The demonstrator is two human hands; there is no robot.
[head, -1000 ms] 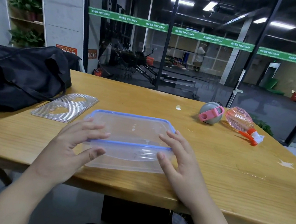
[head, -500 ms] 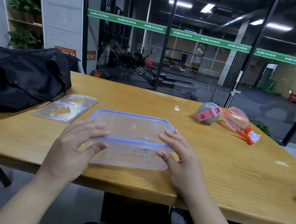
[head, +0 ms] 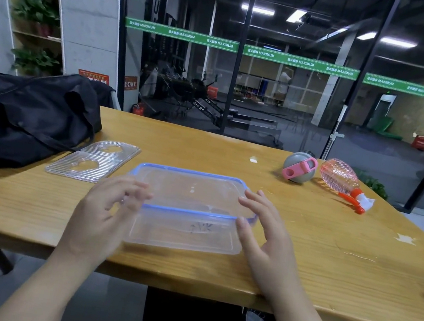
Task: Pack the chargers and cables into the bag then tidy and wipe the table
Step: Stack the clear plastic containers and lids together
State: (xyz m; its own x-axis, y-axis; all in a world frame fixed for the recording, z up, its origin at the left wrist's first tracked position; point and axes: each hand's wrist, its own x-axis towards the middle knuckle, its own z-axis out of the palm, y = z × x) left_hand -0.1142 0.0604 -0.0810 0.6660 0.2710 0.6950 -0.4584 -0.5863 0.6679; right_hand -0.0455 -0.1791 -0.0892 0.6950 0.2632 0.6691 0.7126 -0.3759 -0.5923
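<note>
Head view, looking down past my forearms at a long wooden surface [head: 301, 256] in front of a glass wall.

I judge this to be the tidying step: no chargers or cables lie in sight, so they seem to be packed already. What sits between my hands is a clear plastic box [head: 189, 212] with a blue-rimmed lid on it, standing on the surface near its front edge.

My left hand [head: 104, 213] is at the box's left end, fingers loosely spread and slightly blurred, their tips at the blue rim; I cannot tell whether they press it or only hover there. My right hand [head: 263, 231] is at the right end, fingers straight and relaxed, thumb against the near corner of the lid. Neither hand is curled round anything.

The black bag [head: 19, 115] slumps at the far left, well apart from both hands. Just beside it lies a ribbed clear plastic tray [head: 92, 160], between bag and box.

Far right: a grey ball with a pink strap [head: 299, 168] and a pink spray bottle [head: 340, 178] on its side.

The next move, I think, calls for a firm two-handed hold on the box ends to carry it away, then wiping.
</note>
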